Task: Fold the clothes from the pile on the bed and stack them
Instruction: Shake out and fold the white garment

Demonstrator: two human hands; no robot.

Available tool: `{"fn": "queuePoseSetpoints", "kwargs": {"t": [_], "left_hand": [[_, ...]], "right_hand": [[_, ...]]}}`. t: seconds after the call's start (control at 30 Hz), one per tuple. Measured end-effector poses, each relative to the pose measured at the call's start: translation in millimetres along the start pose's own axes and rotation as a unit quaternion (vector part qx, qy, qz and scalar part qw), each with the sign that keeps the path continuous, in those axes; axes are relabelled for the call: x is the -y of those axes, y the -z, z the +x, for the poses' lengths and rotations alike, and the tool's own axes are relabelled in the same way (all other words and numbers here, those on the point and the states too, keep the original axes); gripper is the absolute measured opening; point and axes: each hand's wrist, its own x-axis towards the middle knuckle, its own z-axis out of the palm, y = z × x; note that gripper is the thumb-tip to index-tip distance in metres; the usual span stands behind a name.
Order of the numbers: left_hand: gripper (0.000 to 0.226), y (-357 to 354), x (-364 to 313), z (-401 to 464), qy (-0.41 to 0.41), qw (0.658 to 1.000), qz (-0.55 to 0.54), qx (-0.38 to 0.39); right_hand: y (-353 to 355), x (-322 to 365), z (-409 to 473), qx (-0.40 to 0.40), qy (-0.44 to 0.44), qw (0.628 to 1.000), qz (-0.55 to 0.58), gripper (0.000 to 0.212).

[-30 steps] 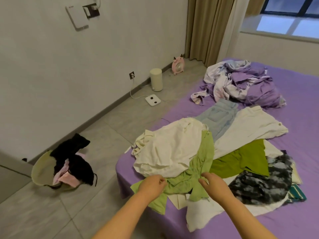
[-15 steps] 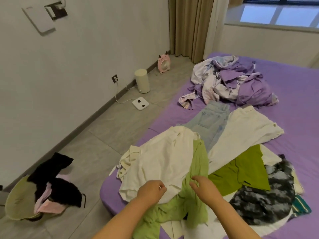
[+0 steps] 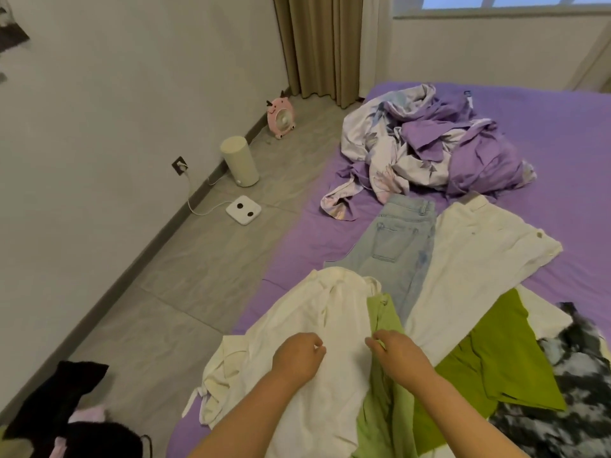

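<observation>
Head view, as I read it from my station. My left hand (image 3: 299,357) has its grip curled onto the cream garment (image 3: 317,368), fingers bunched at the cloth; whether they pinch a fold I cannot tell. My right hand (image 3: 401,357) has its grip clamped on the near edge of the light green garment (image 3: 385,401), thumb and fingers pinching it. The green garment lies directly under and ahead of that grip, a narrow strip whose long axis runs from the bed's (image 3: 562,127) near edge away toward the jeans (image 3: 396,239), its far tip just beside the cream garment's collar. The cream garment spreads left of it, overhanging the bed edge. Further right lie white trousers (image 3: 476,252) and a darker green top (image 3: 502,355).
</observation>
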Motion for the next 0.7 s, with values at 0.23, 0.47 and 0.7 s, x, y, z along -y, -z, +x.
{"fn": "queuePoseSetpoints", "kwargs": {"t": [0.23,0.47,0.7], "left_hand": [[0.038,8,5,98,-0.015,0.998,0.056,-0.022],[0.053,-14,20,150,0.026,0.997,0.046,-0.055],[0.018,-19,42,154,0.030,0.987,-0.151,-0.034]], "right_hand": [[-5,7,67,-0.007,-0.051,0.995,0.084,0.042],[-10,9,152,-0.040,-0.084,0.990,0.109,0.040],[-19,7,192,-0.048,-0.129,0.978,0.157,0.055]]}}
